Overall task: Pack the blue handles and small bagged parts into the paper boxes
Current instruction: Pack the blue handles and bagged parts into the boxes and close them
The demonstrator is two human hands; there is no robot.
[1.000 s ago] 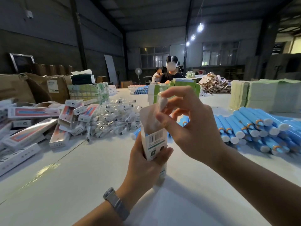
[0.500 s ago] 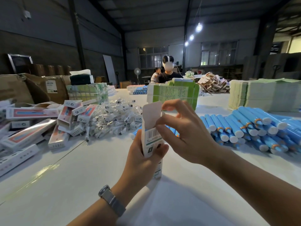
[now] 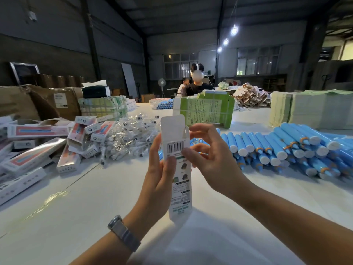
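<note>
Since a second ago both hands have dropped lower in view, and the paper box (image 3: 178,169) now shows its whole length, where before only its upper part cleared the palm. Its top flap (image 3: 172,125) stands up, mouth open.

Left hand (image 3: 159,175): fingers and thumb wrapped round the box's left edge and printed face, thumb just below the barcode. Holding the box, firm grip. A watch (image 3: 122,233) sits on that wrist.

Right hand (image 3: 208,155): fingers curled at the box's upper right corner, thumb tip on the face beside the barcode, fingertips at the side tuck. Pinching the box near the mouth; whether anything small is between the fingers, cannot tell.

Box is upright over the white surface (image 3: 76,217), long axis near vertical, mouth up and away from the person, lower end just above or touching the surface; cannot tell which.

Key relation: blue handles (image 3: 286,150) lie heaped to the right of the box, near the right hand, long axes running away and rightward, pale caps toward the person. Bagged parts (image 3: 131,138) are heaped left of the box, beyond the left hand. Right hand is nearer the handles, so the likely reach is rightward with that hand while the left keeps the box steady.

Finished boxes (image 3: 38,150) are piled far left; another person (image 3: 197,86) sits across the surface.
</note>
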